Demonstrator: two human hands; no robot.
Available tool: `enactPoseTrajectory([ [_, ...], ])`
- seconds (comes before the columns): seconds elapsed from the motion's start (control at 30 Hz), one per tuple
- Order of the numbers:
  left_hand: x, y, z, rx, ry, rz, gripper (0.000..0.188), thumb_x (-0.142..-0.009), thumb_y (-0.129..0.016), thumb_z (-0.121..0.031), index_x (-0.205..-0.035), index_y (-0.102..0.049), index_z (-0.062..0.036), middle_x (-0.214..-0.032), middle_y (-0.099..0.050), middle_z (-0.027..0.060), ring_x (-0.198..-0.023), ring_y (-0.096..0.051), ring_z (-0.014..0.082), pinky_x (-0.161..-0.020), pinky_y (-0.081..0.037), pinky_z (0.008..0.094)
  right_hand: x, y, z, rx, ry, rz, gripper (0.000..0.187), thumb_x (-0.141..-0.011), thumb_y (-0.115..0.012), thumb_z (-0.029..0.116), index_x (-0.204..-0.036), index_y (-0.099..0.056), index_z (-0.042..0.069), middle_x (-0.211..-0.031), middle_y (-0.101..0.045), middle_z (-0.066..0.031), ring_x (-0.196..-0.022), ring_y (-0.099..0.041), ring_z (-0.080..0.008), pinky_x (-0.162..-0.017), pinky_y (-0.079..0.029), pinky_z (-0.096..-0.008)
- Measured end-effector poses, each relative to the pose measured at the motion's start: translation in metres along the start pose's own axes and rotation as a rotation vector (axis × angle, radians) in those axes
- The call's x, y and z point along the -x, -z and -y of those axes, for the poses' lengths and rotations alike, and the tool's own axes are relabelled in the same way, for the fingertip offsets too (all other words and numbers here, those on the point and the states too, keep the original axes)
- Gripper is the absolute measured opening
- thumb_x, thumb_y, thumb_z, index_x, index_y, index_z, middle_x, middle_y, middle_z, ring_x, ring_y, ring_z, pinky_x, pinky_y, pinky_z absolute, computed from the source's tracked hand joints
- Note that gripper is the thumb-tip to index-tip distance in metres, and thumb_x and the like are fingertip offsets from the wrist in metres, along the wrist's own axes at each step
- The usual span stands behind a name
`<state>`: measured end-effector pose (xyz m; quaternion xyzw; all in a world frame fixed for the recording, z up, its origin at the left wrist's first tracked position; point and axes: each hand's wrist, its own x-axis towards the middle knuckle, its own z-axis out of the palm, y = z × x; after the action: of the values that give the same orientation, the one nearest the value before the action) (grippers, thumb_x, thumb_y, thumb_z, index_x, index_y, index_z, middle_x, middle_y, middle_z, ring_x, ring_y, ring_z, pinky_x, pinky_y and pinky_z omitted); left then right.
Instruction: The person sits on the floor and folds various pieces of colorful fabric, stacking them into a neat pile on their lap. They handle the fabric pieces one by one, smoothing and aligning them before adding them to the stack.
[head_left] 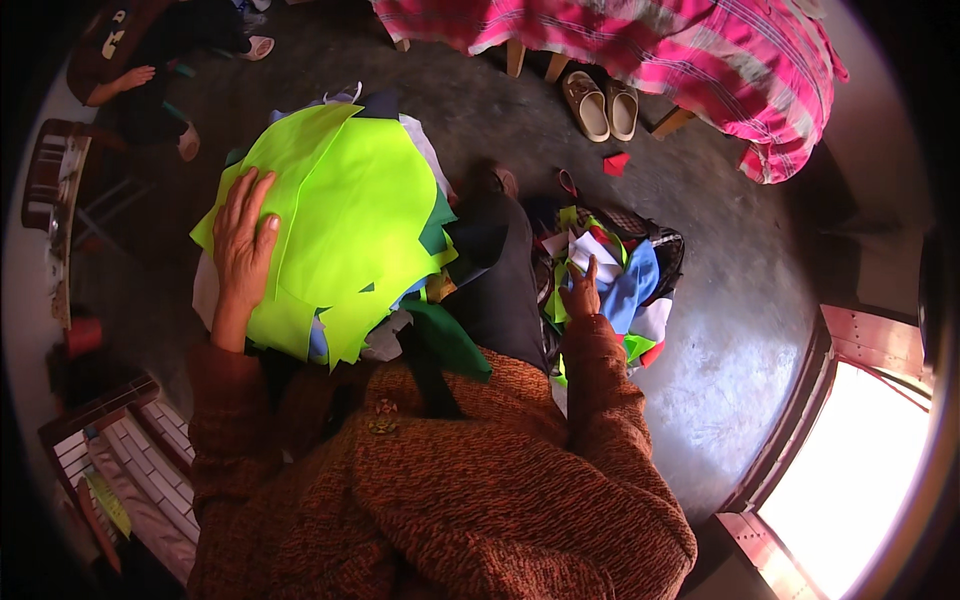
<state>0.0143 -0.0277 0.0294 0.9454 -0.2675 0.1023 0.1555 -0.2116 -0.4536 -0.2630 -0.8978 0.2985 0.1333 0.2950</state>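
My left hand lies flat, fingers stretched, on the left side of a large neon-yellow cloth piece. That piece covers a heap of fabric scraps by my lap; green, grey and blue bits stick out from under it. A dark green scrap hangs over my lap. To the right, my right hand reaches over a dark bag full of scraps, its visible fingers apart. Just beyond its fingertips is a white scrap, and a blue cloth piece lies beside it. Whether the fingertips touch the white scrap is unclear.
A red scrap lies on the dark floor near a pair of beige clogs. Behind them, a pink plaid cloth hangs over wooden legs. Another person's hand shows at upper left. A bright opening is at lower right.
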Motion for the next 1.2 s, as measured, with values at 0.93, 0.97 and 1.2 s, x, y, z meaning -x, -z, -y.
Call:
enactPoseTrajectory([
  [0.93, 0.002, -0.01, 0.01, 0.008, -0.016, -0.089, 0.044, -0.091, -0.051, -0.03, -0.134, -0.049, -0.0207, -0.139, -0.044, 0.0075, -0.13, -0.039, 0.0251, -0.104, -0.028, 0.0422, 0.098, 0.17, -0.001, 0.044, 0.095, -0.692, 0.017, -0.077, -0.062, 0.013, -0.093, -0.067, 0.01, -0.092, -0.061, -0.0109, -0.089, -0.058, -0.0325, -0.078, -0.047, -0.0421],
  [0.97, 0.002, -0.01, 0.011, 0.008, -0.011, -0.09, 0.044, -0.091, -0.052, -0.031, -0.134, -0.049, -0.0211, -0.139, -0.044, 0.0072, -0.13, -0.039, 0.0251, -0.105, -0.027, 0.0431, 0.101, 0.18, 0.007, 0.069, 0.143, -0.699, 0.015, -0.078, -0.062, 0.013, -0.091, -0.067, 0.009, -0.092, -0.061, -0.0106, -0.089, -0.057, -0.0322, -0.08, -0.047, -0.0417],
  [1.2, 0.005, -0.018, 0.013, -0.056, 0.008, -0.092, 0.045, -0.092, -0.05, -0.032, -0.135, -0.046, -0.0225, -0.142, -0.042, 0.0057, -0.132, -0.036, 0.0247, -0.105, -0.026, 0.0462, 0.098, 0.232, 0.044, -0.37, 0.098, -0.71, 0.021, -0.091, -0.058, 0.019, -0.106, -0.061, 0.004, -0.097, -0.063, -0.011, -0.089, -0.059, -0.0222, -0.082, -0.044, -0.0295],
])
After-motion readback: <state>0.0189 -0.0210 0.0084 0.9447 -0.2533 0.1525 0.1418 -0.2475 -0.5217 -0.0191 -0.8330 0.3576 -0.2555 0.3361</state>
